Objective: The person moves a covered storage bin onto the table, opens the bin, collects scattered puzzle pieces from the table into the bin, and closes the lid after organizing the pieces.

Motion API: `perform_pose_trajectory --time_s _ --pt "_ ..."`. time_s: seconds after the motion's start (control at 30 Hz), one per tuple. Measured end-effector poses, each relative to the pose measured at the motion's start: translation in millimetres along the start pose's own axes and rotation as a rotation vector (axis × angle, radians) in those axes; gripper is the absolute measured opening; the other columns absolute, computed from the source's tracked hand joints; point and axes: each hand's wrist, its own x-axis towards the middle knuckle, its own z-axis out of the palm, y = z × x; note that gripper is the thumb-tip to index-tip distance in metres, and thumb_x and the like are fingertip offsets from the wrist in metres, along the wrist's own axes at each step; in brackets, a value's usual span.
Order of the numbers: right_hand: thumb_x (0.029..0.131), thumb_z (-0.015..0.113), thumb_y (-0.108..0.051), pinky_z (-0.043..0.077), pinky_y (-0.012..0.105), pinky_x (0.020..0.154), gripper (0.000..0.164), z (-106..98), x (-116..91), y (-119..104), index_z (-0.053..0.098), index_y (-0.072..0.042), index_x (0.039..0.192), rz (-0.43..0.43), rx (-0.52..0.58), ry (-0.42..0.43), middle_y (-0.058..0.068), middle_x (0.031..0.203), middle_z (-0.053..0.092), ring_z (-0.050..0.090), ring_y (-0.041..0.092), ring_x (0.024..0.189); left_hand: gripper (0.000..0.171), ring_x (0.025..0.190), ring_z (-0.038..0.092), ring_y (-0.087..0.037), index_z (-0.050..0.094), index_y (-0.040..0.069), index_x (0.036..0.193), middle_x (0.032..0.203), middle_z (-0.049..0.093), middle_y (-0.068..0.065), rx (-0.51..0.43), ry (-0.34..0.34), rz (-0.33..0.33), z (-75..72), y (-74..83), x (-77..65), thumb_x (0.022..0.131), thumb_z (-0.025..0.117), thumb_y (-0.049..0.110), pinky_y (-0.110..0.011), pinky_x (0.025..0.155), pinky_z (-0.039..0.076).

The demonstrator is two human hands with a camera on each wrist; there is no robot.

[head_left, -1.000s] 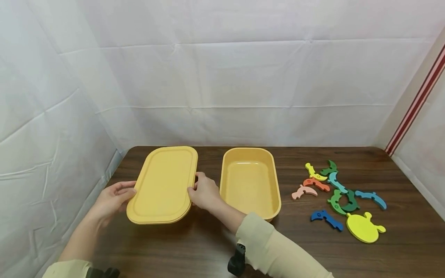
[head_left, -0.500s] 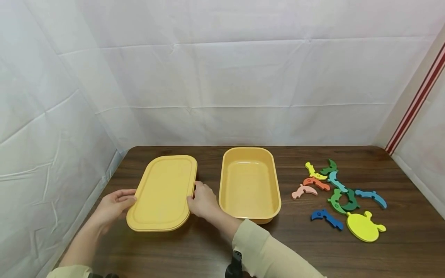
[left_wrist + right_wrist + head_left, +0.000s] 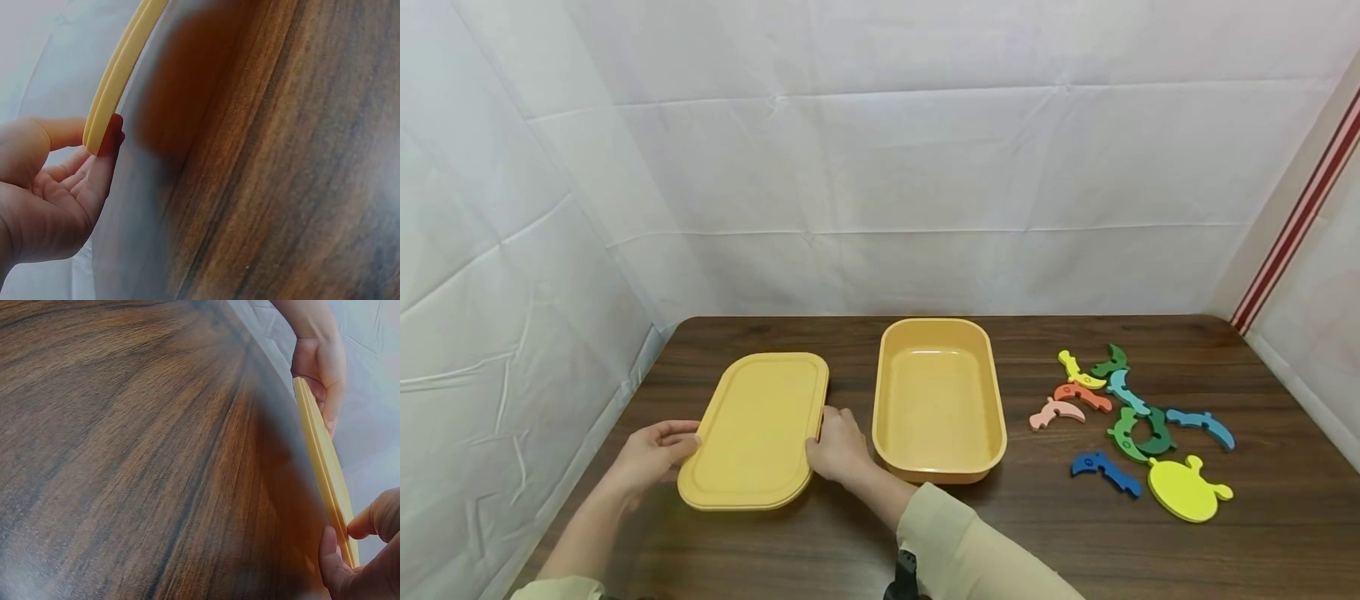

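Observation:
A flat yellow lid (image 3: 756, 433) with rounded corners is held between both hands at the left of the table. My left hand (image 3: 653, 458) pinches its left edge; in the left wrist view the thumb lies on one face of the lid (image 3: 115, 81) and the fingers on the other. The right hand (image 3: 841, 446) pinches the opposite edge, as the right wrist view also shows, with fingers (image 3: 331, 550) and thumb on either side. In both wrist views the lid stands a little off the wood. Just right of the right hand sits an open yellow box (image 3: 938, 400), nothing inside.
Several colourful crescent-shaped toy pieces lie at the right, among them a pink one (image 3: 1055, 412) and a dark blue one (image 3: 1105, 473). Near them is a round yellow-green piece (image 3: 1183, 490) with knobs. White cloth (image 3: 925, 167) hangs behind the brown table (image 3: 1000, 542).
Both hands have brought the lid down and toward the near side of the table. The box and the coloured pieces have stayed put.

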Motion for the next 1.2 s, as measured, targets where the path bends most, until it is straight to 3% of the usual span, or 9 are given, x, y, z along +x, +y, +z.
perform_pose_trajectory --time_s 0.2,0.57,0.97,1.1,1.2 --pt "0.084 0.057 -0.009 0.049 0.042 0.075 0.049 4 0 4 0.046 0.005 0.130 0.020 0.035 -0.015 0.019 0.109 0.049 0.051 0.026 0.082 0.052 0.083 0.063 -0.014 0.038 -0.011 0.131 0.113 0.055 -0.018 0.025 0.014 -0.023 3.9 -1.0 0.0 0.092 0.055 0.020 -0.031 0.072 0.056" --pt "0.083 0.057 -0.006 0.048 0.041 0.070 0.047 5 -1 4 0.049 0.002 0.128 0.026 0.054 -0.037 0.018 0.105 0.047 0.049 0.027 0.079 0.047 0.082 0.061 -0.014 0.043 -0.012 0.127 0.108 0.056 -0.020 0.146 0.072 -0.017 7.6 -2.1 0.0 0.091 0.055 0.016 -0.031 0.068 0.056" --pt "0.082 0.056 -0.004 0.048 0.046 0.075 0.030 5 -3 3 0.058 0.003 0.111 -0.008 0.006 -0.060 0.023 0.108 0.048 0.052 0.028 0.081 0.043 0.082 0.062 -0.019 0.055 -0.010 0.117 0.098 0.065 -0.017 0.365 0.140 0.010 11.5 2.8 -1.7 0.082 0.061 0.014 -0.030 0.065 0.053" --pt "0.084 0.056 -0.007 0.048 0.043 0.074 0.038 4 -3 3 0.055 0.010 0.117 0.004 -0.013 -0.074 0.024 0.110 0.048 0.051 0.028 0.080 0.041 0.080 0.062 -0.019 0.057 -0.008 0.116 0.097 0.065 -0.016 0.394 0.158 0.010 11.9 2.0 -1.3 0.081 0.062 0.014 -0.030 0.064 0.053" --pt "0.084 0.056 -0.010 0.048 0.046 0.082 0.046 5 -2 4 0.049 0.010 0.125 -0.011 -0.029 -0.068 0.025 0.111 0.048 0.052 0.030 0.090 0.042 0.081 0.062 -0.019 0.057 -0.008 0.116 0.099 0.065 -0.017 0.411 0.166 0.008 11.2 1.7 -1.7 0.081 0.062 0.015 -0.030 0.064 0.053"
